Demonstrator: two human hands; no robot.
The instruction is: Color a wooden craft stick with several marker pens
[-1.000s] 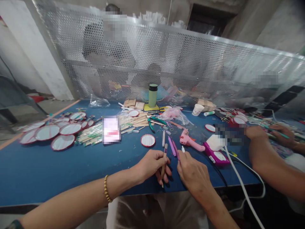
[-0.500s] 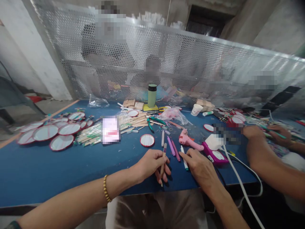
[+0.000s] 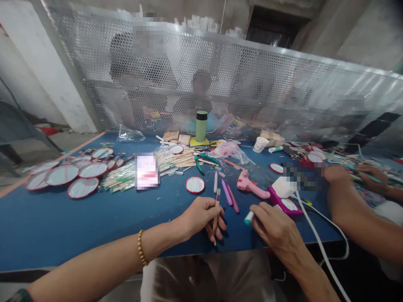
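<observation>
My left hand (image 3: 204, 218) pinches a flat wooden stick (image 3: 216, 216) between thumb and fingers, near the table's front edge. The stick points up and away, with a purple band close to its upper end. My right hand (image 3: 270, 220) is closed around a white marker (image 3: 249, 217) whose teal end sticks out to the left; most of its body is hidden in the fingers. Between the hands, farther back, lie a purple marker (image 3: 226, 193), a darker pink marker (image 3: 233, 198) and a grey-white marker (image 3: 215, 182). A small red-rimmed white disc (image 3: 195, 185) lies beyond my left hand.
A pink glue gun (image 3: 252, 185) and a magenta box (image 3: 288, 204) with a white cable lie right. Red-rimmed discs (image 3: 62, 174) pile up left, near bundled sticks (image 3: 121, 178). Pliers (image 3: 199, 164) and a green bottle (image 3: 201, 126) are farther back. A co-worker's arm (image 3: 349, 209) reaches in right.
My right hand has picked the white marker up from the table and drawn it slightly right, turning its teal end leftward. My left hand keeps its hold on the stick.
</observation>
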